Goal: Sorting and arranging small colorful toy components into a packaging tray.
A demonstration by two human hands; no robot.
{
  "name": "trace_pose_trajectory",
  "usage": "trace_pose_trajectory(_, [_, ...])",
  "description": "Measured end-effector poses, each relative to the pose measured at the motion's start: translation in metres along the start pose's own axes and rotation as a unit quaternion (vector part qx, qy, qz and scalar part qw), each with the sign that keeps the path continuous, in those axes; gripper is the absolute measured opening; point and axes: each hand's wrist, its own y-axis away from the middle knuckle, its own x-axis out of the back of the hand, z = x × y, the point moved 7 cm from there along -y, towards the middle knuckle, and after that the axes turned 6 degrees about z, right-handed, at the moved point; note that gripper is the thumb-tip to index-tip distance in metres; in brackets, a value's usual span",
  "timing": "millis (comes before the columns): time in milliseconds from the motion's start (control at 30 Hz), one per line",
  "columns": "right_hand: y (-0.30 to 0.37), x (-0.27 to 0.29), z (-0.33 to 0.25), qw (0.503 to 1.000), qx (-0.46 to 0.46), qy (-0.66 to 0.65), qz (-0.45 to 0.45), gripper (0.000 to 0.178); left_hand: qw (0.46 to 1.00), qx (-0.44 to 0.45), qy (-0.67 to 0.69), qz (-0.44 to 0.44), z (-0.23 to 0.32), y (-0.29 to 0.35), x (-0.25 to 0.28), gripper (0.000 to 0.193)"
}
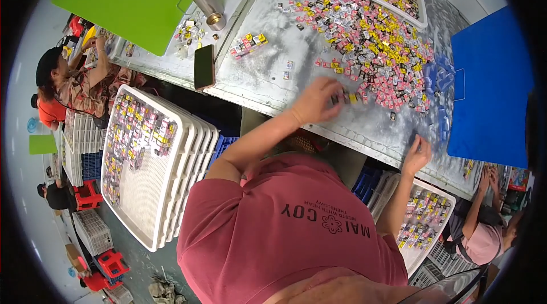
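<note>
At the near edge of the pile (387, 48), the left hand (319, 102) is showing bent fingers just by some blocks (348, 97), and I cannot tell if it is pinching them. The right hand (417, 155) is also showing bent fingers, to the pile's near right; I cannot tell its grip.

The head view looks steeply down from the wearer's head height, very near the pink shirt (250, 213) at lower centre and farther from the worktable (265, 79) across the upper frame; its fisheye sweep bends straight edges and takes in floor (139, 261) at lower left.
</note>
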Motion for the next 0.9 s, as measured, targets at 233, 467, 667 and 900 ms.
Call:
trace_pose_trajectory(233, [0.019,-0.005,-0.014,0.999,-0.010,0.000,-0.044,0.015,0.971,0.054,-0.185,0.140,-0.100,-0.021,0.148,0.043])
trace_pose_trajectory(467, [0.022,-0.009,-0.012,0.998,-0.010,-0.012,-0.053,0.016,0.957,0.112,-0.248,0.095,-0.186,0.011,0.203,0.044])
trace_pose_trajectory(667, [0.025,-0.010,-0.008,0.998,-0.019,-0.009,-0.065,0.017,0.937,0.118,-0.328,0.025,-0.198,0.014,0.195,0.072])
trace_pose_trajectory(900, [0.023,-0.014,-0.008,0.995,-0.035,-0.023,-0.085,0.018,0.903,0.297,-0.282,-0.128,-0.225,0.000,0.180,0.101])
